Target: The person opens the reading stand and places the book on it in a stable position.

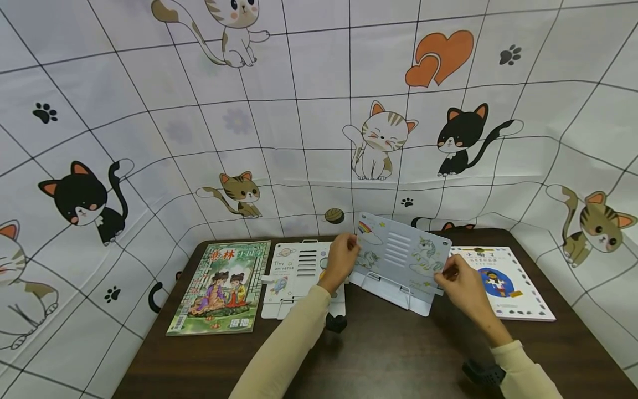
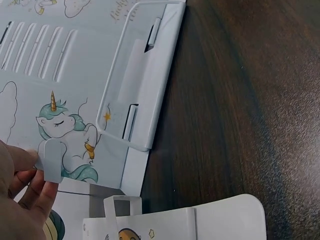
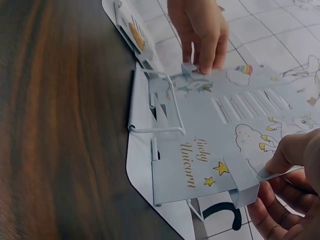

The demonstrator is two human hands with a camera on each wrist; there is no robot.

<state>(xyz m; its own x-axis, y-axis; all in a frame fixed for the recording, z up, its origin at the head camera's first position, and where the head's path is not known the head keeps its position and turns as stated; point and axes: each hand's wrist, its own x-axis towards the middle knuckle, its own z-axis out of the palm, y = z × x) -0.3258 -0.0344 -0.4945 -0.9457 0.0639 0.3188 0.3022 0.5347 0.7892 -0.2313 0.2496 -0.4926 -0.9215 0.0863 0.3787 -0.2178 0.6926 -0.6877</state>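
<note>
A pale metal book stand (image 1: 401,256) printed with unicorns and a rainbow stands tilted at the back of the table, its slotted panel raised from a white base (image 1: 394,296). My left hand (image 1: 343,260) pinches the panel's left edge; in the left wrist view its thumb and fingers are at a small white side tab (image 2: 53,160). My right hand (image 1: 466,289) grips the opposite edge, thumb on the front and fingers behind, beside a bent side tab (image 3: 244,182). A wire page holder (image 3: 177,107) sticks out at the panel's lower edge.
Left of the stand lies a white "Tiny universe" book stand (image 1: 284,288), with a green illustrated magazine (image 1: 219,282) farther left. A white book (image 1: 520,288) with a blue circle lies to the right, partly behind my right hand. Cat-patterned cloth (image 1: 319,127) hangs behind the dark table (image 1: 379,354).
</note>
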